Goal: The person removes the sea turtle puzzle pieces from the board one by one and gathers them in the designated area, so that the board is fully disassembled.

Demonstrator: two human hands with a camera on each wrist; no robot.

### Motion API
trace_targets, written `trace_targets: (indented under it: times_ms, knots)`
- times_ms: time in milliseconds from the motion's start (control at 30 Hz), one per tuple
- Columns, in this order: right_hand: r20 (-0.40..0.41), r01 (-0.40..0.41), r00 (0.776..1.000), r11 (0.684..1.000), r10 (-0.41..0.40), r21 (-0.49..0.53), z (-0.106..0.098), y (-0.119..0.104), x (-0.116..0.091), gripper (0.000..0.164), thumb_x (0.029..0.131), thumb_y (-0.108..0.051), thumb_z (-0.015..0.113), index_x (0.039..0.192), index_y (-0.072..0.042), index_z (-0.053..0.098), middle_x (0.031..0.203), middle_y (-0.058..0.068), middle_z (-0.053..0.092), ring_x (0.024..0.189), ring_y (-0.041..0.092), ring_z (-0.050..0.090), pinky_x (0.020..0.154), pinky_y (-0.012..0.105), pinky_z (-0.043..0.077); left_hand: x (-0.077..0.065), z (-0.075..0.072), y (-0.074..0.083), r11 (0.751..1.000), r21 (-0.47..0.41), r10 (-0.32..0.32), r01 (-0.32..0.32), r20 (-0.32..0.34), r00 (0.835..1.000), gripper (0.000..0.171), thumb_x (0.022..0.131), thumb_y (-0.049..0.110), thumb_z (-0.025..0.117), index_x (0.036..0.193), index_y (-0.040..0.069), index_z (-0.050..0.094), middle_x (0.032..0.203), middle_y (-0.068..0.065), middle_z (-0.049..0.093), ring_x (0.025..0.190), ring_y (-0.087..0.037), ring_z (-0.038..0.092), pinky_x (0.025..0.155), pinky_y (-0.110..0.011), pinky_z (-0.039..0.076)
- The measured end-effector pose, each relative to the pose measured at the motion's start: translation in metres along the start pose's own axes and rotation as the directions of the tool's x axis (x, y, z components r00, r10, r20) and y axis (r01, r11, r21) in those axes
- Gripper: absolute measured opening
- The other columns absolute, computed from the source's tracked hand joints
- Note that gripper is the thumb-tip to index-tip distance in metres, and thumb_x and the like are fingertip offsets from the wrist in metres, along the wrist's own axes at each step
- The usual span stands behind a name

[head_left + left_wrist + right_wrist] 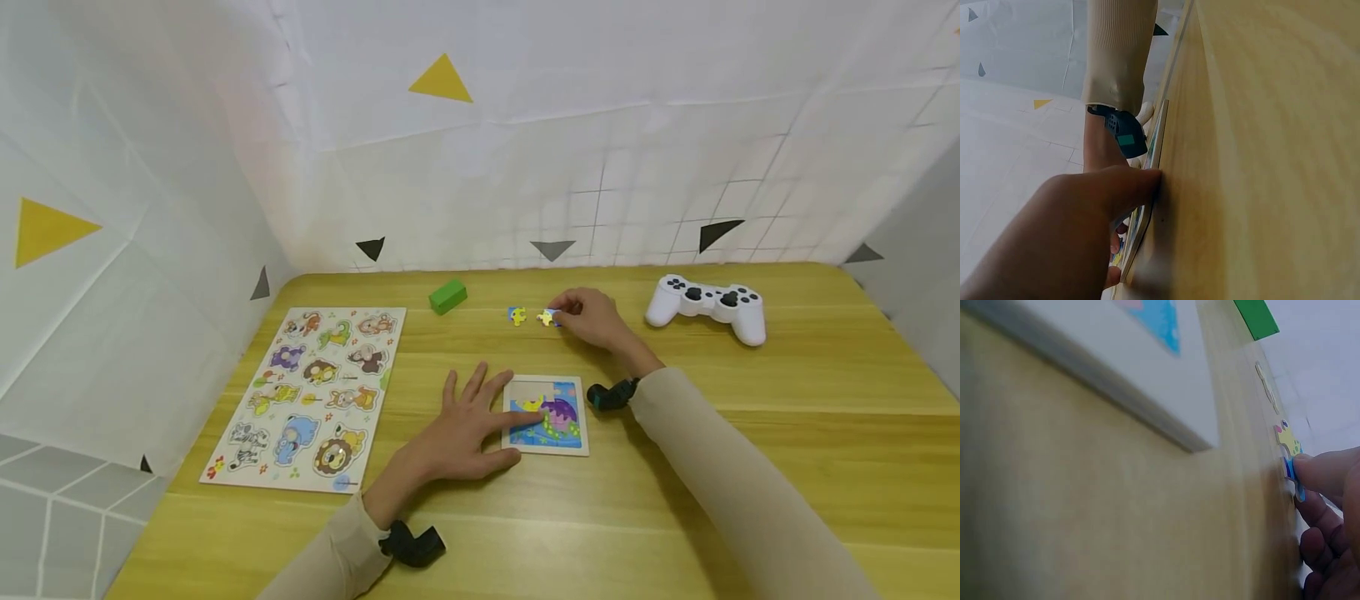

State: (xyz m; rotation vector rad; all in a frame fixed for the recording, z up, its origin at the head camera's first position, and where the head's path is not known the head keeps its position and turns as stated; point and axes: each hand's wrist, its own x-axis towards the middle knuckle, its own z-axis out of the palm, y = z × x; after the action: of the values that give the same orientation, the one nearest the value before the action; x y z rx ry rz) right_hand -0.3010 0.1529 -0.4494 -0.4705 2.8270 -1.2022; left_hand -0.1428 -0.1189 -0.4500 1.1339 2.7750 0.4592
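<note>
A small jigsaw puzzle in a white tray [547, 451] lies on the table, showing a purple and green picture with a bare patch at upper left. My left hand [468, 433] is spread beside and over its left part, the index finger lying across the picture. Beyond the tray, my right hand [594, 319] pinches a yellow and blue jigsaw piece [548, 317] between thumb and fingers. The right wrist view shows that piece [1287, 439] tilted up at the fingertips. Just left of it lies another yellow and blue piece [517, 316].
On the left lies a large animal puzzle board [307, 408]. A green block [447, 297] sits toward the back of the wooden table [810, 467], and a white game controller [707, 307] lies at the back right. White cloth walls [525, 167] stand behind and beside the table.
</note>
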Motion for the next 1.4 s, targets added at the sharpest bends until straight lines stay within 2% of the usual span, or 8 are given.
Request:
trace_targets:
  times_ms: [100,300,467,533,767,900,1400]
  knots:
    - [-0.007,0.002,1.0,1.0,-0.002,-0.007,0.0,0.0,0.001,0.021,0.1,-0.017,0.063,0.114,-0.007,0.073,0.104,0.015,0.071,0.092,0.029,0.059,0.097,0.049,0.037,0.0,0.001,0.0,1.0,-0.003,0.001,-0.001,-0.001,1.0,0.052,0.099,0.06,0.049,0.15,0.056,0.039,0.172,-0.009,0.013,0.158,-0.047,0.0,0.114,-0.079,-0.002]
    - [-0.016,0.005,1.0,1.0,-0.005,-0.027,0.0,-0.003,0.004,0.02,0.099,-0.017,0.063,0.113,-0.007,0.074,0.104,0.015,0.071,0.094,0.03,0.06,0.101,0.055,0.035,0.0,0.001,0.0,1.0,-0.009,-0.001,0.001,-0.003,1.0,0.052,0.099,0.058,0.051,0.15,0.055,0.04,0.172,-0.009,0.013,0.158,-0.047,0.0,0.115,-0.079,-0.003]
    - [-0.02,0.006,1.0,0.999,-0.007,-0.034,0.0,-0.003,0.005,0.02,0.1,-0.017,0.062,0.112,-0.008,0.075,0.105,0.014,0.072,0.098,0.03,0.061,0.106,0.061,0.024,0.0,0.0,0.001,1.0,-0.017,-0.001,0.001,0.001,1.0,0.052,0.099,0.058,0.052,0.15,0.054,0.04,0.172,-0.009,0.013,0.158,-0.047,0.0,0.115,-0.079,-0.003]
    - [-0.015,0.012,1.0,1.0,-0.012,-0.024,0.0,-0.001,0.005,0.02,0.1,-0.018,0.062,0.113,-0.009,0.075,0.105,0.013,0.072,0.098,0.03,0.061,0.105,0.06,0.026,0.0,0.0,0.001,1.0,-0.018,-0.001,0.001,0.001,1.0,0.052,0.099,0.058,0.051,0.15,0.054,0.041,0.172,-0.009,0.013,0.158,-0.047,0.0,0.115,-0.079,-0.003]
    - [0.074,0.061,0.995,0.998,-0.063,0.03,-0.007,0.009,0.004,0.03,0.097,-0.022,0.068,0.122,-0.006,0.071,0.117,0.014,0.067,0.108,0.029,0.059,0.098,0.047,0.047,-0.001,0.0,0.001,1.0,-0.022,0.006,-0.007,-0.013,1.0,0.052,0.099,0.057,0.052,0.15,0.054,0.041,0.172,-0.01,0.014,0.157,-0.048,0.0,0.114,-0.079,-0.002]
    - [0.094,0.073,0.993,0.997,-0.074,0.014,-0.009,0.011,0.004,0.033,0.096,-0.023,0.071,0.124,-0.006,0.07,0.12,0.014,0.065,0.11,0.029,0.056,0.098,0.046,0.046,-0.001,0.001,0.0,1.0,-0.018,0.006,-0.007,-0.016,1.0,0.052,0.099,0.057,0.052,0.15,0.054,0.041,0.172,-0.009,0.014,0.157,-0.048,0.0,0.114,-0.079,-0.003]
    - [0.055,0.084,0.995,0.996,-0.083,-0.006,-0.006,0.009,0.005,0.031,0.095,-0.022,0.072,0.122,-0.006,0.072,0.116,0.017,0.065,0.107,0.031,0.057,0.094,0.044,0.046,0.0,0.002,-0.001,1.0,-0.016,0.01,-0.01,-0.017,1.0,0.051,0.1,0.058,0.05,0.15,0.055,0.04,0.172,-0.009,0.013,0.157,-0.048,0.001,0.114,-0.079,-0.002]
